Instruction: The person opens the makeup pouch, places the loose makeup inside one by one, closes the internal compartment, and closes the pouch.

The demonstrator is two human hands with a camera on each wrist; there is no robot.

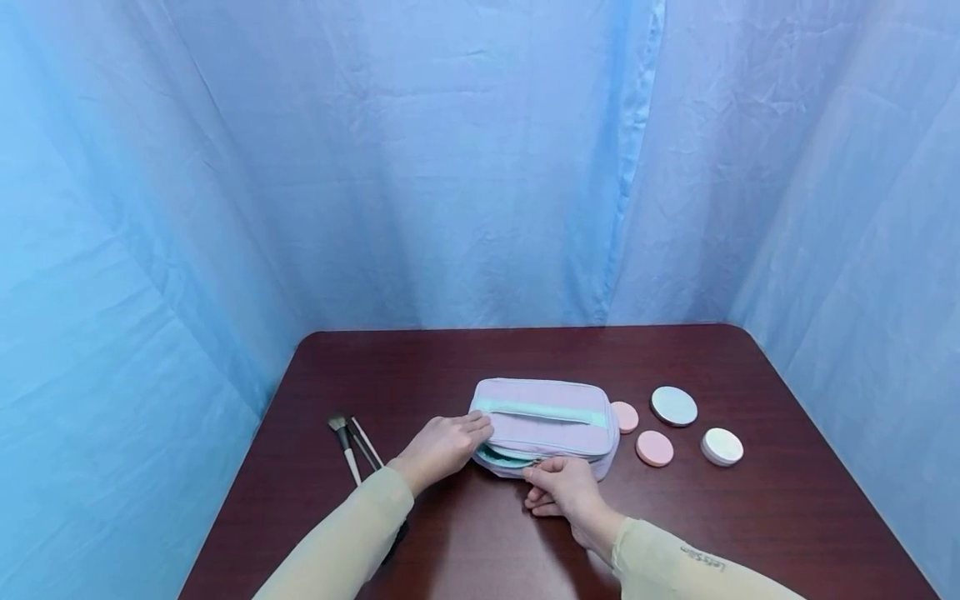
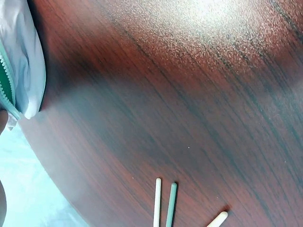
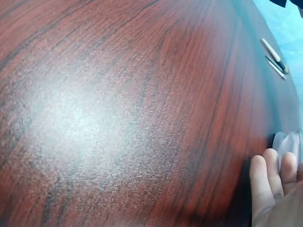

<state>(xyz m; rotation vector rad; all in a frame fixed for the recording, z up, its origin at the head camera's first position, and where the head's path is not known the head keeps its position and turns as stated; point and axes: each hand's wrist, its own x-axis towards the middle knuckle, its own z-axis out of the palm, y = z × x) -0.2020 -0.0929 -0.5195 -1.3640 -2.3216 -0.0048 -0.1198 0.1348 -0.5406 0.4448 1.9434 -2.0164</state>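
Observation:
A lilac cosmetic bag with a mint carry handle lies on the table. Its front zip is partly undone at the left, and the mint lining shows in the gap. My left hand holds the bag's left end, fingers over its corner. In the left wrist view, a fingertip sits at the end of the zip. At the bag's front edge, my right hand pinches the zip pull between thumb and forefinger; the pull is mostly hidden by them. Its other fingers are loosely bent.
Makeup brushes lie to the left, partly behind my left forearm. Right of the bag are two pink round cases, a flat white round case and a thicker white one. Blue curtains surround the dark wooden table.

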